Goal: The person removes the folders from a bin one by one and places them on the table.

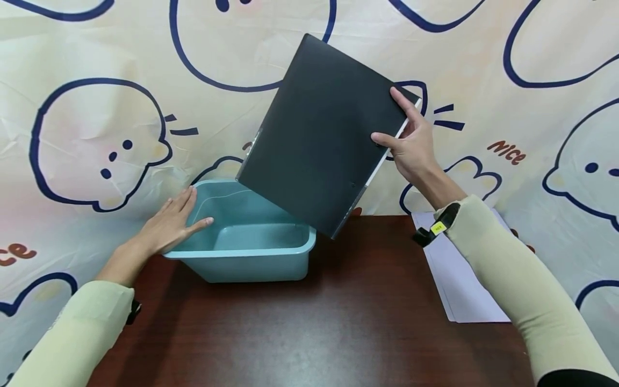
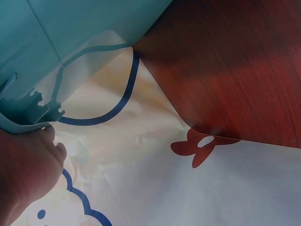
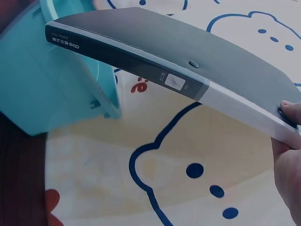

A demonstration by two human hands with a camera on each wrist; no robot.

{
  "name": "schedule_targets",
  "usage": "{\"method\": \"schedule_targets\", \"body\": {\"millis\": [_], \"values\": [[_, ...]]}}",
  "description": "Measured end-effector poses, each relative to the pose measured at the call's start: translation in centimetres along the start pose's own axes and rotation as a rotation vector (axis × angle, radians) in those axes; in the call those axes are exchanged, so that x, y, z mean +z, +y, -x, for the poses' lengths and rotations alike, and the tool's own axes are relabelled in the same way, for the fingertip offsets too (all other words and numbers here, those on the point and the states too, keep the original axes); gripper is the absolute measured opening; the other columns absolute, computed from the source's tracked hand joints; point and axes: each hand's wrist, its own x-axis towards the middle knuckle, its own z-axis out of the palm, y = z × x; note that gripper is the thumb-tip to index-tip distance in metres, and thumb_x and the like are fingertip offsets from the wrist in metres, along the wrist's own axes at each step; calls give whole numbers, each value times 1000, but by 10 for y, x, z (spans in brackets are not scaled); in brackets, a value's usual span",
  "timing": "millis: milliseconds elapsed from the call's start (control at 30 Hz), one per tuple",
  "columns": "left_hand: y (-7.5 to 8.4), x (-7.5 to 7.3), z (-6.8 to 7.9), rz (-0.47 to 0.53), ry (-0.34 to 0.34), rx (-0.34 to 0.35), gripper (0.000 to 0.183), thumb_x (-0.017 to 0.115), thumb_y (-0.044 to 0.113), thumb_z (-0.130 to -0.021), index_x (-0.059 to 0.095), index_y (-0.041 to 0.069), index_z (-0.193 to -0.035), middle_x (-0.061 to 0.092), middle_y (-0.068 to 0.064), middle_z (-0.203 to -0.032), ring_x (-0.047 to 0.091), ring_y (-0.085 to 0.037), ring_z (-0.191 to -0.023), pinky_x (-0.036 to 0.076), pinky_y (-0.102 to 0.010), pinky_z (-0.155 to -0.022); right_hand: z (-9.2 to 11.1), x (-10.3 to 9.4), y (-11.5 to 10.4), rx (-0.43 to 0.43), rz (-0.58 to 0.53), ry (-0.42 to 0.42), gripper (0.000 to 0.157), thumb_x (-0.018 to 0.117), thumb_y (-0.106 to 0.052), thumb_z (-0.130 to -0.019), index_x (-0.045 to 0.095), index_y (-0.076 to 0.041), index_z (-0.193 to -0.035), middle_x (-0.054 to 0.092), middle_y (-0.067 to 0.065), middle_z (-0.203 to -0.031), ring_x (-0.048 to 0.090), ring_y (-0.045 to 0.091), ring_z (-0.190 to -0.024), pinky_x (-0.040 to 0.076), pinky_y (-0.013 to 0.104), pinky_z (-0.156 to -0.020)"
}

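A black A4 file folder [image 1: 326,137] is tilted in the air over the right side of a teal plastic basin [image 1: 246,266]. My right hand [image 1: 413,145] grips the folder by its spine edge, thumb and index finger on the dark cover. In the right wrist view, the folder's spine [image 3: 141,63] shows a printed label and a white strip, and the thumb [image 3: 291,110] presses on the cover. My left hand [image 1: 169,223] rests on the basin's left rim, fingers extended and thumb reaching over the inside.
White sheets [image 1: 466,277] lie on the right of the dark brown table [image 1: 309,328], partly under my right forearm. A cream cloth [image 1: 232,129] printed with cartoon bears hangs behind and beside the table.
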Motion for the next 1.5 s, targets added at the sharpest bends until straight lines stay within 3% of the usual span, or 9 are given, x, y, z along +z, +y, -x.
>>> {"method": "schedule_targets", "body": {"millis": [533,1167,1500], "values": [[0,1,0,3,7,23,98,39,66,-95,-9,4,-155,-10,-17,-163,-4,-38,-150,0,-58,-118,15,-41,-22,46,77,48,84,73,16,-76,49,-26,-145,30,-3,-156,36,27,-141,52,32,-90],[0,1,-1,2,6,20,99,39,66,-95,-10,5,-155,-10,-17,-163,-4,-38,-149,-2,-57,-119,29,-84,-41,115,-14,-17,88,59,31,-76,46,-19,-147,22,0,-159,25,21,-147,51,31,-91],[-1,2,-2,-5,4,20,99,39,66,-95,-10,4,-155,-11,-17,-163,-4,-38,-149,-3,-57,-119,37,-109,-49,172,73,-30,85,60,26,-80,44,-22,-148,14,-5,-162,15,19,-150,51,27,-88]]}}
